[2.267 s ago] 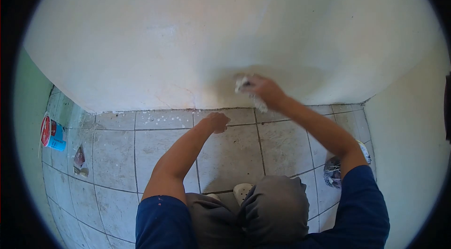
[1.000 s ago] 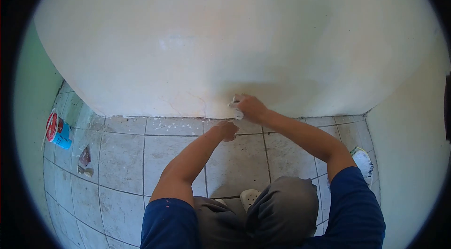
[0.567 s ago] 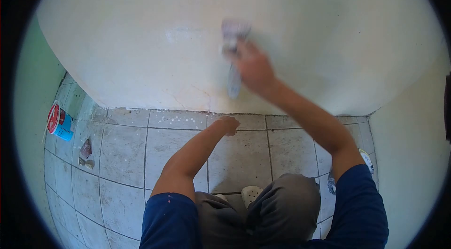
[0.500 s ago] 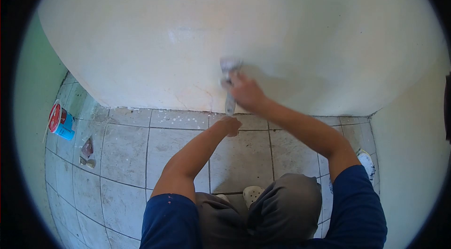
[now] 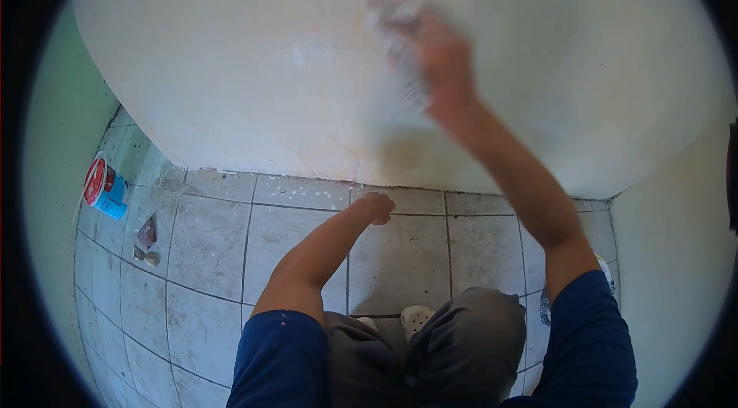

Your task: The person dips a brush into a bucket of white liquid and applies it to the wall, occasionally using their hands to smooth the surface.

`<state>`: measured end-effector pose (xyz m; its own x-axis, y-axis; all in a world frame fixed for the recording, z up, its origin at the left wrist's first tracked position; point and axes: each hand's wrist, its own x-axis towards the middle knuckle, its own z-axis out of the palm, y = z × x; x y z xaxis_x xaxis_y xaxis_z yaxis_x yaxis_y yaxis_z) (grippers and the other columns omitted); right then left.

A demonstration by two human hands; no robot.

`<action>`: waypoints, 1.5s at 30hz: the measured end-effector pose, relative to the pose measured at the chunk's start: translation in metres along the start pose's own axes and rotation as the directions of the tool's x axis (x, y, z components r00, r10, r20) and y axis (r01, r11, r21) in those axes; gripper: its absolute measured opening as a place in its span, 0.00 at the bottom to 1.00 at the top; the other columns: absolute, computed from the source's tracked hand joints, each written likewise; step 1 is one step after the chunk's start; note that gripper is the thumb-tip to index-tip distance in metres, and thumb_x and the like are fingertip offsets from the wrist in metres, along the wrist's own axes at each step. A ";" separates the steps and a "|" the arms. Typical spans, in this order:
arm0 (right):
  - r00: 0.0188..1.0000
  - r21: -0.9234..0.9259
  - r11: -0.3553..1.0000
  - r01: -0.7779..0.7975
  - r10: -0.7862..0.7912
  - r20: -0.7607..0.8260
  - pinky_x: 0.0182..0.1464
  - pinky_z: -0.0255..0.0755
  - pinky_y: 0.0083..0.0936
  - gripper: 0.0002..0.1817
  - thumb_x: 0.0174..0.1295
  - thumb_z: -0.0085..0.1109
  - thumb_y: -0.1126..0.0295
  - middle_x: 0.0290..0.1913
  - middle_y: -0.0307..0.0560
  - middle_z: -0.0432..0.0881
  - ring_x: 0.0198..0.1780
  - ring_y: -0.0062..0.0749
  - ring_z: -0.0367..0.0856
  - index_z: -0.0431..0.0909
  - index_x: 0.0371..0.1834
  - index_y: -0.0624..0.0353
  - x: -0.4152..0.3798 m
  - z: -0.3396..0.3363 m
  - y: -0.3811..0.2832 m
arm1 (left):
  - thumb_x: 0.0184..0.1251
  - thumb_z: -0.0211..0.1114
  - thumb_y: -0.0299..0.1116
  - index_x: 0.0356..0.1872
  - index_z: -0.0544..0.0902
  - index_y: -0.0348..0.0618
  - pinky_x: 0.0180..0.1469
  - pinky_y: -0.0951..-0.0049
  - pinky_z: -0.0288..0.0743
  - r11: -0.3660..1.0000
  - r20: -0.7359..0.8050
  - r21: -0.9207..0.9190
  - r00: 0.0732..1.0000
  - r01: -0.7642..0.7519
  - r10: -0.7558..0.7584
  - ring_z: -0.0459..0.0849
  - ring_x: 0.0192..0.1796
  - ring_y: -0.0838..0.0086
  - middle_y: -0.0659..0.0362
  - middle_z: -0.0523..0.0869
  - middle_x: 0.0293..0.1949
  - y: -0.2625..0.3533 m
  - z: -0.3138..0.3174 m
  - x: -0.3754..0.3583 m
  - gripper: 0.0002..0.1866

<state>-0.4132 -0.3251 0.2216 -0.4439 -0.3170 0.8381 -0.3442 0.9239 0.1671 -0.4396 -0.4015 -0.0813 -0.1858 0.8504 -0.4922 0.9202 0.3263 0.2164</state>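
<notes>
My right hand (image 5: 450, 62) is closed around what looks like a paintbrush (image 5: 392, 12), held up against or very near the pale wall (image 5: 231, 46). Motion smears both hand and brush, so contact with the wall cannot be told. The brush's whitish handle (image 5: 407, 73) slants down below the fingers. Lower down, my left hand (image 5: 377, 208) hangs near the foot of the wall above the tiled floor (image 5: 296, 246). Its fingers are curled in, and no object shows in it; the palm side is hidden.
A blue tub with a red lid (image 5: 108, 187) stands on the floor at the left. Near it lie a dark reddish piece (image 5: 147, 233) and small scraps (image 5: 146, 256). White spots mark the tiles along the wall. A white object (image 5: 605, 273) is partly behind my right arm.
My right hand has swung upward along the wall with the brush, from just above my left hand to well above it. The left hand stays about where it was.
</notes>
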 end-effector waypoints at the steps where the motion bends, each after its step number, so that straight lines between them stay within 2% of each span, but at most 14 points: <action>1: 0.992 -0.094 0.995 0.016 -0.004 0.129 0.35 0.76 0.33 0.15 0.48 0.53 0.75 0.38 0.49 0.73 0.40 0.42 0.77 0.76 0.42 0.54 -0.029 0.026 -0.007 | 0.57 0.57 0.37 0.46 0.78 0.42 0.51 0.61 0.73 1.000 -0.018 -0.009 1.000 -0.004 0.004 0.79 0.51 0.59 0.50 0.80 0.47 0.003 -0.001 -0.002 0.16; 6: 0.665 0.108 0.992 -0.065 -0.038 0.746 0.39 0.74 0.37 0.11 0.49 0.54 0.74 0.39 0.51 0.73 0.40 0.43 0.77 0.77 0.37 0.56 -0.158 0.111 -0.035 | 0.58 0.57 0.37 0.46 0.78 0.42 0.52 0.61 0.72 1.000 -0.002 0.017 1.000 -0.024 0.024 0.78 0.52 0.58 0.50 0.80 0.48 0.013 0.001 0.000 0.17; 11: 0.885 0.320 0.877 -0.359 0.210 0.416 0.35 0.72 0.36 0.09 0.48 0.56 0.73 0.28 0.50 0.77 0.31 0.46 0.77 0.81 0.33 0.55 -0.048 0.065 0.008 | 0.58 0.57 0.38 0.46 0.78 0.42 0.53 0.61 0.72 0.999 -0.023 -0.031 1.000 -0.007 0.006 0.77 0.53 0.58 0.50 0.80 0.48 0.007 -0.002 -0.009 0.17; 14: 0.986 0.322 0.940 0.115 -0.069 -0.151 0.35 0.73 0.32 0.14 0.45 0.57 0.76 0.29 0.48 0.79 0.30 0.42 0.78 0.81 0.37 0.54 0.042 0.006 0.012 | 0.59 0.56 0.38 0.46 0.77 0.43 0.53 0.60 0.71 0.999 -0.040 -0.053 0.999 0.006 -0.008 0.77 0.53 0.58 0.50 0.80 0.47 -0.004 -0.001 -0.012 0.16; 17: 0.980 0.194 0.980 0.043 -0.003 -0.200 0.35 0.74 0.31 0.15 0.44 0.57 0.76 0.34 0.47 0.78 0.33 0.42 0.78 0.81 0.38 0.53 0.067 -0.017 -0.011 | 0.60 0.55 0.39 0.46 0.77 0.43 0.53 0.59 0.71 0.999 -0.024 -0.033 1.000 0.013 -0.014 0.77 0.53 0.57 0.50 0.80 0.47 -0.010 0.004 -0.012 0.16; 20: 0.966 -0.077 0.997 0.009 0.012 0.257 0.36 0.77 0.37 0.14 0.49 0.53 0.75 0.43 0.51 0.72 0.42 0.46 0.77 0.77 0.41 0.51 0.003 0.054 -0.030 | 0.59 0.56 0.37 0.47 0.78 0.42 0.53 0.61 0.72 1.000 0.004 -0.014 1.000 0.028 -0.028 0.77 0.53 0.59 0.50 0.79 0.49 -0.009 0.002 -0.014 0.16; 23: 0.832 0.035 0.994 0.104 -0.107 0.544 0.39 0.76 0.42 0.08 0.52 0.50 0.70 0.39 0.56 0.74 0.45 0.49 0.76 0.77 0.33 0.55 -0.109 0.148 -0.058 | 0.59 0.56 0.37 0.47 0.78 0.42 0.53 0.61 0.72 1.000 0.016 0.010 1.000 0.023 -0.023 0.77 0.53 0.59 0.50 0.79 0.50 -0.005 0.002 -0.010 0.16; 26: 0.686 0.262 0.946 -0.191 -0.062 0.725 0.45 0.72 0.44 0.07 0.53 0.50 0.70 0.41 0.55 0.75 0.45 0.50 0.76 0.79 0.29 0.56 -0.117 0.152 -0.056 | 0.59 0.56 0.37 0.45 0.79 0.43 0.53 0.61 0.72 1.000 -0.036 0.007 0.999 0.001 -0.001 0.78 0.52 0.59 0.51 0.80 0.48 -0.003 0.004 -0.010 0.16; 30: 0.848 0.215 0.884 -0.416 0.292 0.442 0.46 0.72 0.35 0.09 0.50 0.61 0.69 0.36 0.51 0.81 0.39 0.44 0.79 0.81 0.35 0.55 0.009 0.098 -0.020 | 0.58 0.57 0.38 0.44 0.80 0.43 0.51 0.61 0.73 1.000 -0.043 -0.026 0.999 0.002 -0.003 0.79 0.51 0.59 0.51 0.81 0.47 -0.002 0.009 -0.008 0.15; 32: 0.999 0.219 0.976 0.013 -0.004 -0.040 0.42 0.75 0.29 0.11 0.48 0.63 0.71 0.36 0.48 0.82 0.37 0.41 0.81 0.81 0.37 0.56 0.065 0.053 -0.003 | 0.58 0.57 0.38 0.44 0.80 0.43 0.51 0.61 0.73 1.000 -0.038 -0.030 0.999 -0.002 0.001 0.79 0.51 0.59 0.51 0.81 0.47 -0.004 0.009 -0.006 0.15; 37: 0.972 0.169 0.979 0.115 -0.076 -0.222 0.33 0.74 0.36 0.11 0.47 0.56 0.72 0.31 0.47 0.80 0.33 0.40 0.80 0.81 0.35 0.52 0.078 0.038 -0.026 | 0.58 0.58 0.37 0.44 0.80 0.42 0.51 0.62 0.73 0.999 -0.012 -0.032 1.000 0.006 -0.007 0.79 0.51 0.59 0.50 0.81 0.46 0.005 0.001 -0.011 0.15; 40: 0.893 0.003 1.000 0.012 -0.013 0.451 0.37 0.76 0.40 0.19 0.49 0.52 0.75 0.44 0.53 0.71 0.42 0.46 0.77 0.76 0.47 0.54 -0.021 0.127 -0.065 | 0.57 0.57 0.36 0.43 0.80 0.41 0.51 0.63 0.73 1.000 0.002 -0.019 1.000 -0.025 0.025 0.78 0.52 0.59 0.50 0.81 0.47 0.006 0.004 -0.005 0.15; 42: 0.838 0.086 0.984 0.154 -0.177 0.516 0.37 0.76 0.40 0.06 0.49 0.52 0.73 0.42 0.57 0.71 0.41 0.49 0.77 0.74 0.30 0.62 -0.107 0.182 -0.084 | 0.57 0.57 0.35 0.43 0.80 0.41 0.51 0.63 0.73 0.988 -0.135 0.089 0.981 -0.126 0.138 0.78 0.52 0.60 0.50 0.81 0.47 -0.006 0.031 0.020 0.15; 45: 0.735 0.286 0.942 -0.178 -0.066 0.675 0.42 0.73 0.40 0.06 0.53 0.51 0.70 0.37 0.55 0.74 0.41 0.49 0.76 0.75 0.25 0.62 -0.130 0.196 -0.080 | 0.56 0.57 0.34 0.43 0.80 0.41 0.51 0.63 0.73 0.995 -0.166 0.047 0.982 -0.085 0.092 0.78 0.52 0.60 0.50 0.81 0.46 -0.006 0.019 -0.001 0.14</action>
<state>-0.4899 -0.4001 -0.0025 -0.8619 -0.4386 0.2544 -0.4816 0.8650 -0.1405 -0.4386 -0.4121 -0.0983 -0.1553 0.9335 -0.3233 0.9479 0.2329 0.2173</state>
